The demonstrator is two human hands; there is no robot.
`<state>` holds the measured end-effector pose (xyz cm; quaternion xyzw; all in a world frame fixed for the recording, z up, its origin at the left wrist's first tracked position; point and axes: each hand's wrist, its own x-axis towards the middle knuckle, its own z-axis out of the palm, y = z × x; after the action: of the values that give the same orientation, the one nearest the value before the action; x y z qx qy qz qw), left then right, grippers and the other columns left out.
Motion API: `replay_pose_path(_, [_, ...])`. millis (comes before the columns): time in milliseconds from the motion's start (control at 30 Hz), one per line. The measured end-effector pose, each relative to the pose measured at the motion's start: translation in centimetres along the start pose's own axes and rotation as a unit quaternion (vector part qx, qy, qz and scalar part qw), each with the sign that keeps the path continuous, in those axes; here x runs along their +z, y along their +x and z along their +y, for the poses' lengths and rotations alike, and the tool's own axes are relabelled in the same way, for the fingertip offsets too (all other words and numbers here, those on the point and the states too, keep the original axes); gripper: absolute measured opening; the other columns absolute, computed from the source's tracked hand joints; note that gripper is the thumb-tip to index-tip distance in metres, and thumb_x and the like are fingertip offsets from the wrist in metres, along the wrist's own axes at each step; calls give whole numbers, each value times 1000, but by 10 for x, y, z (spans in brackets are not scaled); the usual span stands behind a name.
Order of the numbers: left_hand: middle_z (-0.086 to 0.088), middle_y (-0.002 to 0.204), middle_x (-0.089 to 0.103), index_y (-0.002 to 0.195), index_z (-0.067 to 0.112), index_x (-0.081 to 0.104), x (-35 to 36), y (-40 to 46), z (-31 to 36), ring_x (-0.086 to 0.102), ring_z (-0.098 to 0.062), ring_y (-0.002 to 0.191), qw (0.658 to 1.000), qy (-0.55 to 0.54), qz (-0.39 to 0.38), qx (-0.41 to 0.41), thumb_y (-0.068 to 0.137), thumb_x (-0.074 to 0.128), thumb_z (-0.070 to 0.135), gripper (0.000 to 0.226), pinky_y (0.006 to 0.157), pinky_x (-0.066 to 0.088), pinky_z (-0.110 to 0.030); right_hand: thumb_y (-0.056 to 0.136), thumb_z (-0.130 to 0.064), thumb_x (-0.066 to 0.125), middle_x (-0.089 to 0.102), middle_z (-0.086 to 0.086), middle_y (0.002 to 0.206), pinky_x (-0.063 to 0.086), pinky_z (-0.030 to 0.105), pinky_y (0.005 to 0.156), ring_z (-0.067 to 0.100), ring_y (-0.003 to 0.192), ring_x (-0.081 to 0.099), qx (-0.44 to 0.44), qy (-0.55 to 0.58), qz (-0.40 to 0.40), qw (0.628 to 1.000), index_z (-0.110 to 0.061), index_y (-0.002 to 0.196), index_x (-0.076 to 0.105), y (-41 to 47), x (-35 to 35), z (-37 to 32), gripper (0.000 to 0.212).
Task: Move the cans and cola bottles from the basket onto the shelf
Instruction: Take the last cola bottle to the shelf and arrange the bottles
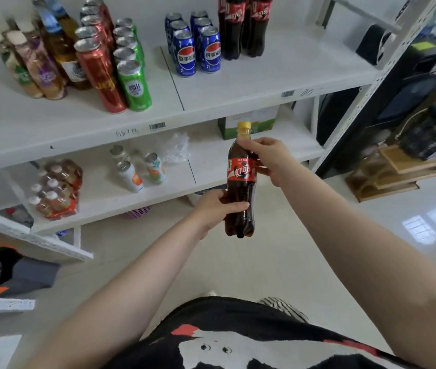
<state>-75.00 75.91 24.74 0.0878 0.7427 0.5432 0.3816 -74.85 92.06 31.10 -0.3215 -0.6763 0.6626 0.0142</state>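
Bottle: a cola bottle (pixel 240 179) is upright in the air, near the shelf (pixel 238 97).
Left hand (pixel 215 206): fingers curl round its low part.
Right hand (pixel 267 155): fingers pinch its neck.

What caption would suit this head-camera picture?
Both hands, left hand and right hand, hold a cola bottle upright before the shelf.

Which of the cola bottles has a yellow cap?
The cola bottle held in both hands, left hand low, right hand near the neck. The shelf bottles at the upper right stand cut off, caps unseen.
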Motion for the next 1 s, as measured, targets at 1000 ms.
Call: replay_pose_path(1000, [-3, 107, 72, 108, 17, 68, -14, 337, 257, 68, -24, 94, 942, 23, 314, 117, 64, 85, 20, 48, 80, 58, -43, 77, -18, 78, 67, -1, 81, 41, 30, 53, 21, 67, 61, -200, 3, -169, 965, -15, 106, 64, 324, -95, -239, 32])
